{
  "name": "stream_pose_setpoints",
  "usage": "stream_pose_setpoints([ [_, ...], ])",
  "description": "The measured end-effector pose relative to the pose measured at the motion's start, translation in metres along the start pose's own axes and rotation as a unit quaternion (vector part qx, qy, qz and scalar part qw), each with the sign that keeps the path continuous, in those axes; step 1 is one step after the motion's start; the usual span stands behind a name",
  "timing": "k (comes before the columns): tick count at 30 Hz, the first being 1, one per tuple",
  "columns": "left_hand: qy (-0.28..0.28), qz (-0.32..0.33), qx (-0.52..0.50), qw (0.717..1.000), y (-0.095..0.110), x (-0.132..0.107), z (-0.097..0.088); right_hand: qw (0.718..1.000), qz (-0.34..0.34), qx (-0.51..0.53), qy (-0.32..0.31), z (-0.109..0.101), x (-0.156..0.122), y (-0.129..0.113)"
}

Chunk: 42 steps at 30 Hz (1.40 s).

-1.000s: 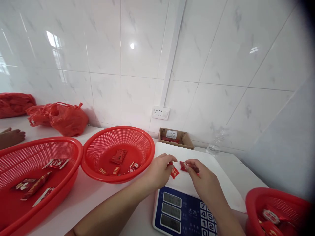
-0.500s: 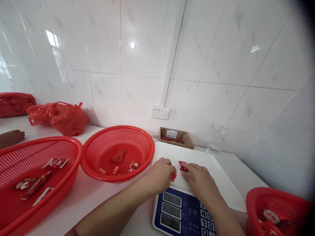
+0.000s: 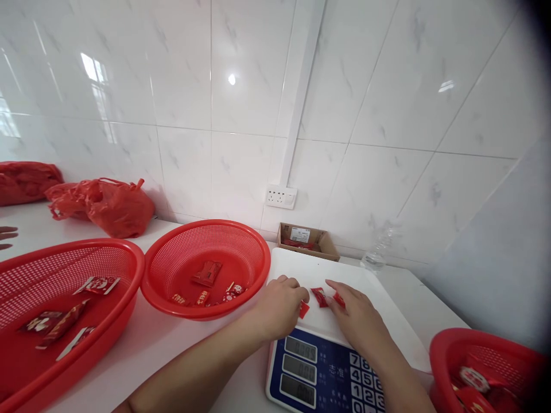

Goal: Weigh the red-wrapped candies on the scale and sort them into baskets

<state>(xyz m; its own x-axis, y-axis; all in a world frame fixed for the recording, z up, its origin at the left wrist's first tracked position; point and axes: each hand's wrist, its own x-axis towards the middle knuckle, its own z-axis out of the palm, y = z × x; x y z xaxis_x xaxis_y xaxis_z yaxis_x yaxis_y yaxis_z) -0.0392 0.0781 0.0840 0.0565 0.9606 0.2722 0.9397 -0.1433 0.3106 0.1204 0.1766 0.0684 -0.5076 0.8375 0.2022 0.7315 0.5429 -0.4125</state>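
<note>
My left hand (image 3: 281, 308) rests over the near left part of the white weighing scale pan (image 3: 383, 310), fingers closed on a small red packet (image 3: 303, 310) whose end sticks out below them. My right hand (image 3: 360, 318) is over the pan with thumb and fingers apart. Another small red packet (image 3: 338, 299) shows between them, partly covered. A third red packet (image 3: 319, 296) lies on the pan between my two hands. Below, the scale's blue panel (image 3: 336, 370) has lit displays and number keys, some hidden by my right forearm.
Red plastic baskets with wrapped packets stand left (image 3: 135, 252), centre left (image 3: 150, 287) and right (image 3: 443, 344). Behind are a cardboard box (image 3: 329, 246), a clear bottle (image 3: 379, 249) and red plastic bags (image 3: 116, 206). Another person's hand (image 3: 7, 236) shows at far left.
My right hand has moved right and its fingers have spread; a packet lies uncovered on the pan. The top display reading differs. The other person's hand has drawn back leftward.
</note>
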Motion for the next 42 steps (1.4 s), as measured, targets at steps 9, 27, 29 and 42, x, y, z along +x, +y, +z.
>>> stream_pose_setpoints([
  [9, 0.0, -0.007, -0.007, 1.0, 0.001, 0.001, 0.001, 0.998, 0.008, 0.051, 0.029, -0.001, 0.004, 0.007],
  [27, 0.042, 0.015, -0.498, 0.866, 0.03, -0.012, -0.028, 0.835, -0.004, 0.548, 0.05, -0.038, -0.039, -0.066],
  [29, 0.029, 0.011, -0.542, 0.84, 0.031, -0.014, -0.032, 0.836, -0.006, 0.545, 0.055, -0.039, -0.041, -0.069],
  [42, -0.071, 0.05, -0.533, 0.842, 0.033, -0.02, -0.04, 0.913, -0.06, 0.404, -0.005, -0.047, -0.053, -0.073],
])
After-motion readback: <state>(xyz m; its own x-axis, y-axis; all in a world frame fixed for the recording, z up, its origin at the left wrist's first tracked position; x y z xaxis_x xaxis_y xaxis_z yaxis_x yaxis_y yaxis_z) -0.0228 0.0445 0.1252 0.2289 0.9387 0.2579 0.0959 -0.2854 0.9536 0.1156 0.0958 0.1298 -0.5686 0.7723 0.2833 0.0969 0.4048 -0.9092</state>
